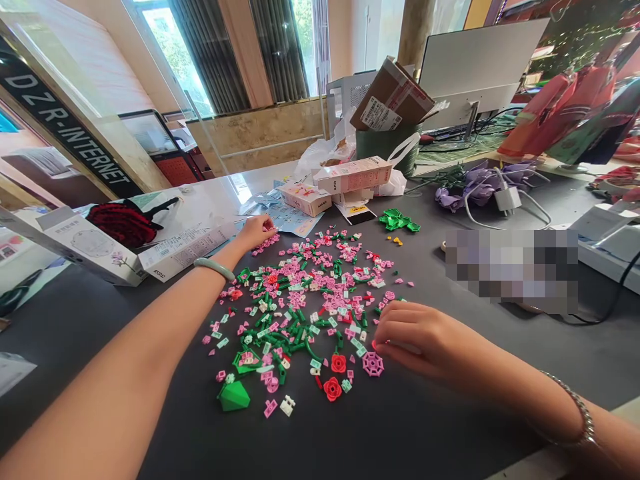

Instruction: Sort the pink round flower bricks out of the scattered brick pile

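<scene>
Many small pink, green, white and red plastic bricks (pixel 333 293) lie spread over the dark table. At the far left edge of the spread, my left hand (pixel 257 232) has its fingers curled down over some pink pieces; its fingertips are too small to make out. My right hand (pixel 411 335) is at the right edge, fingers bent and close together, next to a pink web-shaped piece (pixel 373 364). What its fingertips hold, if anything, is hidden. Two red flower pieces (pixel 333 389) and a green faceted piece (pixel 234 396) lie nearer to me.
Pink boxes (pixel 354 175) and blue sheets (pixel 280 212) lie behind the bricks. White boxes (pixel 95 247) stand left. Green leaf pieces (pixel 399 221), purple flowers (pixel 470 187), a charger (pixel 507 199) and a blurred-out object (pixel 515 270) are right.
</scene>
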`<state>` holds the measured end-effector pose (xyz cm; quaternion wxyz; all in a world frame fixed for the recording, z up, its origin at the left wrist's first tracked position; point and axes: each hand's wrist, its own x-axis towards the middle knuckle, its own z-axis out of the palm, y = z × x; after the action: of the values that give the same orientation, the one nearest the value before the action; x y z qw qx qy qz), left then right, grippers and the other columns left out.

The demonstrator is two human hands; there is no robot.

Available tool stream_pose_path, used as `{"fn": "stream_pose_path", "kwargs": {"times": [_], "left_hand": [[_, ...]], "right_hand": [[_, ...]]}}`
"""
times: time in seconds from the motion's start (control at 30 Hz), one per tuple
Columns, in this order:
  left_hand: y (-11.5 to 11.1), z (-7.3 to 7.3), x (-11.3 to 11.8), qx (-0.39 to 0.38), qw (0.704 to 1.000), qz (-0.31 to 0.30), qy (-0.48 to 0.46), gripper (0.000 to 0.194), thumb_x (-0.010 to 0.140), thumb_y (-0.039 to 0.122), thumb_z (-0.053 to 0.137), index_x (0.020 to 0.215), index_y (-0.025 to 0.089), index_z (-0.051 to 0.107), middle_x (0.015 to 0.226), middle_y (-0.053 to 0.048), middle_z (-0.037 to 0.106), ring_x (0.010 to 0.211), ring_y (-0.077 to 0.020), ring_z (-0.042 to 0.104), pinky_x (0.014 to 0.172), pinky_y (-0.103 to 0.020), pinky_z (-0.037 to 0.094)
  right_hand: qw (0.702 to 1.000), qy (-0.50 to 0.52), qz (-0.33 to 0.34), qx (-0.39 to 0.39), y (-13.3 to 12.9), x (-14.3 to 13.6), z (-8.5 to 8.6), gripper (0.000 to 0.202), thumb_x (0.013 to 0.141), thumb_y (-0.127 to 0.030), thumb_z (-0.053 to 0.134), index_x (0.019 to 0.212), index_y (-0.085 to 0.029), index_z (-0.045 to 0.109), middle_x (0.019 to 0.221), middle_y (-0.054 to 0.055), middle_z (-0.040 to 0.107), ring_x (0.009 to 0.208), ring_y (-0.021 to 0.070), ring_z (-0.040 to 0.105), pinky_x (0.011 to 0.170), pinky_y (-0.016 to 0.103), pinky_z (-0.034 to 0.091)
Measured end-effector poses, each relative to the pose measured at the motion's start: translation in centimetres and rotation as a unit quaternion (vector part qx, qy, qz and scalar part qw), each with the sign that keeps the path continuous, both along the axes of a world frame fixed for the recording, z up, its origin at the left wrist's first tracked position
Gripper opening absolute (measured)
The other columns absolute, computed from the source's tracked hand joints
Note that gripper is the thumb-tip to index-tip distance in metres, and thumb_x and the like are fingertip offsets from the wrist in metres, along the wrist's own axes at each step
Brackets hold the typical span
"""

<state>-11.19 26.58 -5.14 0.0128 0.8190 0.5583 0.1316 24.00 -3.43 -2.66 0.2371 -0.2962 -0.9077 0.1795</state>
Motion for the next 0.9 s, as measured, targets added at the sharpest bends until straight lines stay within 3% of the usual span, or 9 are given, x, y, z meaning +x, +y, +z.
{"fn": "stream_pose_path", "kwargs": {"times": [0.37, 0.9], "left_hand": [[-0.8, 0.3, 0.5, 0.015, 0.992, 0.073, -0.100, 0.032, 0.092, 0.037, 0.056, 0.116, 0.017, 0.058, 0.117, -0.008, 0.060, 0.099, -0.0216, 0.061, 0.084, -0.042, 0.053], [-1.4, -0.2, 0.3, 0.032, 0.978, 0.056, -0.198, 0.033, 0.091, 0.038, 0.057, 0.116, 0.016, 0.058, 0.116, -0.007, 0.060, 0.098, -0.0216, 0.061, 0.083, -0.041, 0.053]], "right_hand": [[1.000, 0.003, -0.009, 0.018, -0.1, 0.0, 0.0, 0.020, 0.098, -0.018, 0.045, 0.085, -0.017, 0.059, 0.074, 0.002, 0.057, 0.066, 0.0137, 0.049, 0.063, 0.026, 0.039], [1.000, -0.014, -0.005, 0.000, 0.1, -0.1, -0.4, 0.023, 0.098, -0.019, 0.041, 0.083, -0.017, 0.059, 0.075, 0.004, 0.059, 0.069, 0.0154, 0.050, 0.064, 0.029, 0.040]]}}
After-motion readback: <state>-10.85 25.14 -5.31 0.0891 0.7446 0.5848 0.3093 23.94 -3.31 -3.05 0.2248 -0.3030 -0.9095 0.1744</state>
